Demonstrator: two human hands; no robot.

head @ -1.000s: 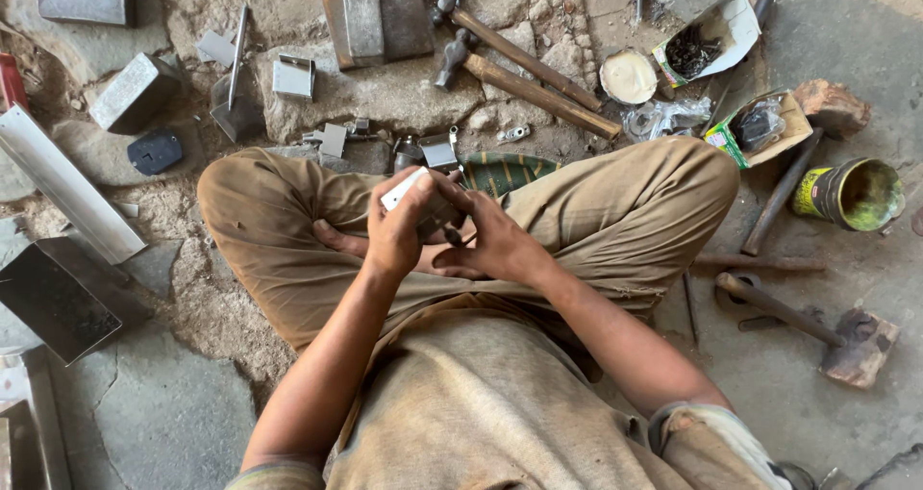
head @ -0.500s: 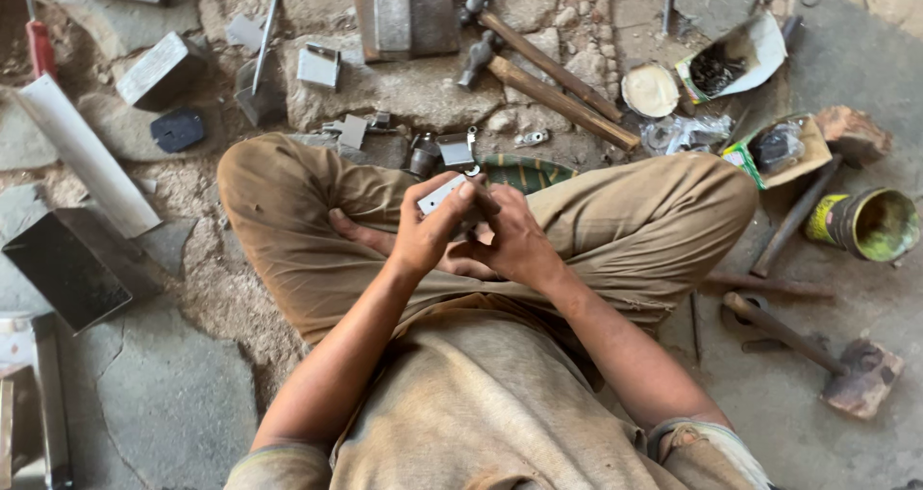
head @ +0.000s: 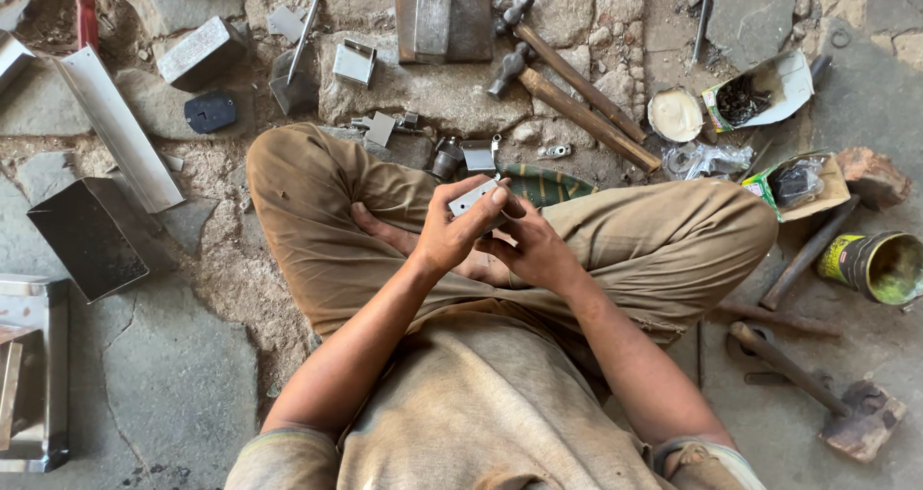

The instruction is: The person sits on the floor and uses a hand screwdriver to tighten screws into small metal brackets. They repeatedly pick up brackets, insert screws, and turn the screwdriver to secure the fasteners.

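Hands (head: 486,235) around small grey metal piece (head: 474,199)

Three hammers (head: 567,76), one green tin can (head: 877,266), two hands (head: 490,235)

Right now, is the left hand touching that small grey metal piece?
Touching. The head view shows the left hand with its fingers wrapped around the small grey metal piece, no gap visible.

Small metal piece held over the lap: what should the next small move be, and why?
Probably turn the small metal piece slightly between the fingertips. The left hand pinches it from below and the right hand meets it at its right edge, so both hands already grip it above the crossed legs, and much of its surface stays hidden.
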